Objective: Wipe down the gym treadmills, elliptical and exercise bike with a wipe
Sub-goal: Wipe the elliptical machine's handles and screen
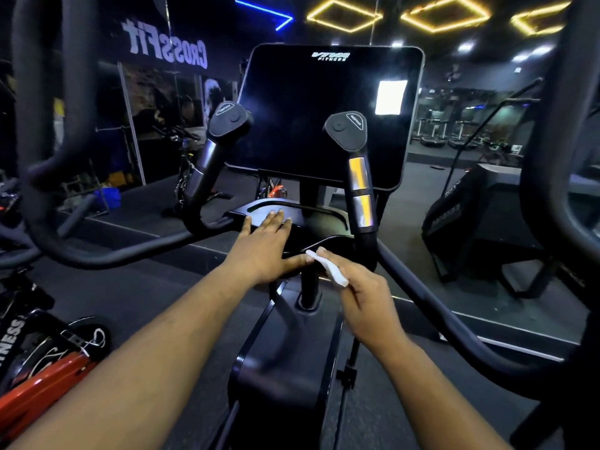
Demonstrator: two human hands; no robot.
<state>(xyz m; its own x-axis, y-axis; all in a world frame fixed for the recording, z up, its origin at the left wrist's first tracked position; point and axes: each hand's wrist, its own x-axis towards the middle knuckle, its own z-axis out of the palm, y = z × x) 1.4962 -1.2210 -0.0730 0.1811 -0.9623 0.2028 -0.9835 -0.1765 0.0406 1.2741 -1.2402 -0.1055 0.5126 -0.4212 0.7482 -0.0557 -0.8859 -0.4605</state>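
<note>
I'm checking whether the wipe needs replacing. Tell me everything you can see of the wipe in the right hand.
The wipe is small and white, looking like thin, soft cloth or paper, folded or bunched into a narrow strip. The right hand pinches it between thumb and fingers, its free end pointing up-left beside the left hand's thumb, near the front edge of the black console tray. Whether it touches the tray cannot be told. No stains show in this dim light.

Screen (328, 115) stands behind tray (324, 219), between handgrips (352, 141).
</note>
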